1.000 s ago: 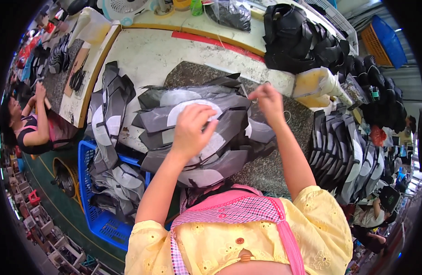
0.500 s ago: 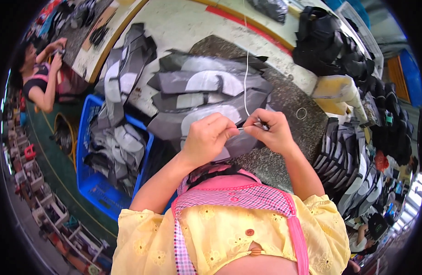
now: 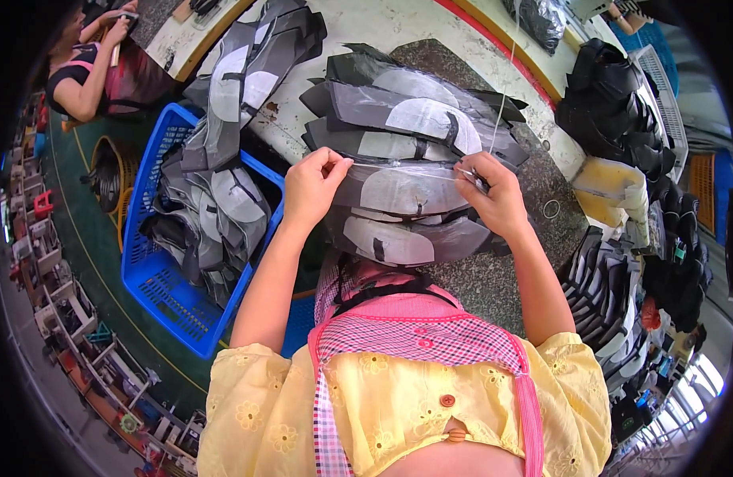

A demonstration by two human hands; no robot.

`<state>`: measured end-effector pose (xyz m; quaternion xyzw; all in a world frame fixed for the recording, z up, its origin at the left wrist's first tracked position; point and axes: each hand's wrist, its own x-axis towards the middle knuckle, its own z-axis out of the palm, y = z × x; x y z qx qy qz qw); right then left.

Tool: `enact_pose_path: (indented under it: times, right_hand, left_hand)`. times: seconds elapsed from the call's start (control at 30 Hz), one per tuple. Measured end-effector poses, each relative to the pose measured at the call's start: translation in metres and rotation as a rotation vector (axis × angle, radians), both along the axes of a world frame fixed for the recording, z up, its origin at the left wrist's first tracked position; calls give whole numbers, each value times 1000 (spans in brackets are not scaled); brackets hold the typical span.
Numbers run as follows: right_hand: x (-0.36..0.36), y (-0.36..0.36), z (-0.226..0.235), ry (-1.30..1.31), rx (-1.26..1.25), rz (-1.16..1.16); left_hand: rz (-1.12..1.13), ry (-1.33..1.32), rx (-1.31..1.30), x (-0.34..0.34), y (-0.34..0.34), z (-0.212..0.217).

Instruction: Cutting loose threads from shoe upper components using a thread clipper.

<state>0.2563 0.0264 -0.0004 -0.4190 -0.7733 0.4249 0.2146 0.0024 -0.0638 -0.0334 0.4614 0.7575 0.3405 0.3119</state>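
Note:
Before me on the work table lies a pile of dark grey cut pieces (image 3: 366,103) with pale curved patches, overlapping in rows. My left hand (image 3: 311,191) is closed in a pinch at the pile's left side, gripping the end of a thin white string (image 3: 505,87). Over the right side of the pile, my right hand (image 3: 497,195) has its fingers closed on the string and on a small metal tool (image 3: 476,181), whose kind I cannot make out. The string seems stretched between my hands across the pieces; it also rises from my right hand toward the top.
A blue plastic basket (image 3: 169,306) holding similar pieces stands at left, with another stack (image 3: 231,79) above it. Stacked pieces (image 3: 597,274) and black parts (image 3: 609,103) sit at right. A ring (image 3: 551,209) lies on the dark board (image 3: 533,230). Another person (image 3: 92,75) works at far left.
My hands, close together before, are now wide apart, with string drawn between them. The whole view has shifted, so the pile appears farther right.

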Motion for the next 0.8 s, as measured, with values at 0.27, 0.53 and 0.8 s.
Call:
enact_pose_path:
  times: [0.27, 0.53, 0.8]
  right_hand:
    - [-2, 2, -7, -75, -120, -91]
    - [2, 6, -14, -29, -146, -124]
    - [25, 20, -7, -291, 391, -119]
  left_hand:
    - [5, 54, -107, -3, 11, -14]
    - [-99, 529, 515, 16, 21, 31]
    - [-568, 430, 472, 71, 15, 11]
